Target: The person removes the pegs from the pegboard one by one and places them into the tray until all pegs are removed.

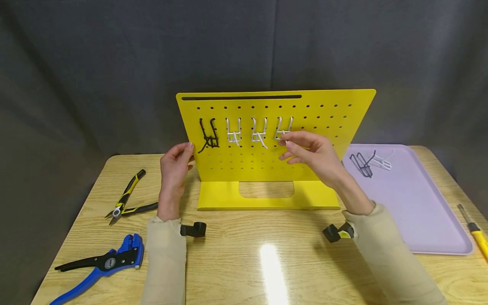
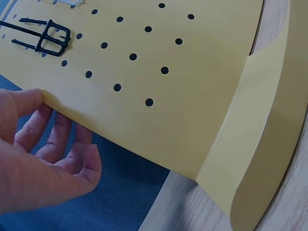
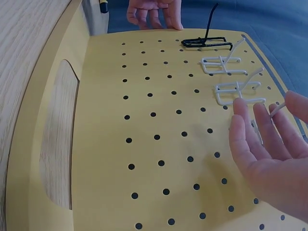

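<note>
A yellow pegboard (image 1: 244, 163) stands upright on its base. My left hand (image 1: 176, 169) pinches its left edge, thumb on the front face and the other fingers behind. Along an upper row hang a black wire hook (image 1: 211, 142) and, to its right, a white hook (image 1: 234, 134) and another white hook (image 1: 259, 134). To the right of these, my right hand (image 1: 316, 156) pinches the prong of a further white hook (image 1: 278, 128) between thumb and fingers. In the right wrist view, the right hand (image 3: 274, 166) hides most of this hook.
On the right, a lilac tray (image 1: 411, 212) holds a black hook (image 1: 361, 164) and a white hook (image 1: 383, 163). A yellow-handled screwdriver (image 1: 478, 237) lies beyond it. Side cutters (image 1: 123, 199) and a blue wire stripper (image 1: 110, 262) lie at the left.
</note>
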A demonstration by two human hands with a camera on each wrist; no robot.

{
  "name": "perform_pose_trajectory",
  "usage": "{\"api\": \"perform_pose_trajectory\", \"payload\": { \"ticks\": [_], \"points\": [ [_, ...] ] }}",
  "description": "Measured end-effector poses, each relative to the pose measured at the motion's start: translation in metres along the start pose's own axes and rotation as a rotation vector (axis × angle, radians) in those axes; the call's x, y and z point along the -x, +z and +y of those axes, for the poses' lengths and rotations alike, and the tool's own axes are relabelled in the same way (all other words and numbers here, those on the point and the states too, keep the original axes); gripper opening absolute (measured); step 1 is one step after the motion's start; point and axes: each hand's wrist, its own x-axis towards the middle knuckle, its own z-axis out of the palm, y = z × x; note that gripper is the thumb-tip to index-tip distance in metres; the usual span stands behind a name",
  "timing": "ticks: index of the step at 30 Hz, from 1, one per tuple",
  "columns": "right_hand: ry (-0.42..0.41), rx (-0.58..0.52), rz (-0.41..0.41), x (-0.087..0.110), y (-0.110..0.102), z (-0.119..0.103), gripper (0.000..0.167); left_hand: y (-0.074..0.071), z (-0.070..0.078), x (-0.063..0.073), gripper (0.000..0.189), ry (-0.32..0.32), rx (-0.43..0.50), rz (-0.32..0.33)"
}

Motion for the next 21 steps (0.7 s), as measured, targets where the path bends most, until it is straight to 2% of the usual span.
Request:
{"api": "perform_pose_trajectory", "payload": {
  "ticks": [14,21],
  "points": [
    [-0.046,-0.098,-0.015,0.0004,-0.0006,0.0062,0.017,0.0002,0.0003,-0.0004,0.026,-0.008,0.011,-0.003],
    [-0.069,-0.110,-0.039,0.0014,-0.0015,0.0072,0.019,-0.0004,0.0010,0.0002,0.026,0.003,0.008,0.000]
  ]
}}
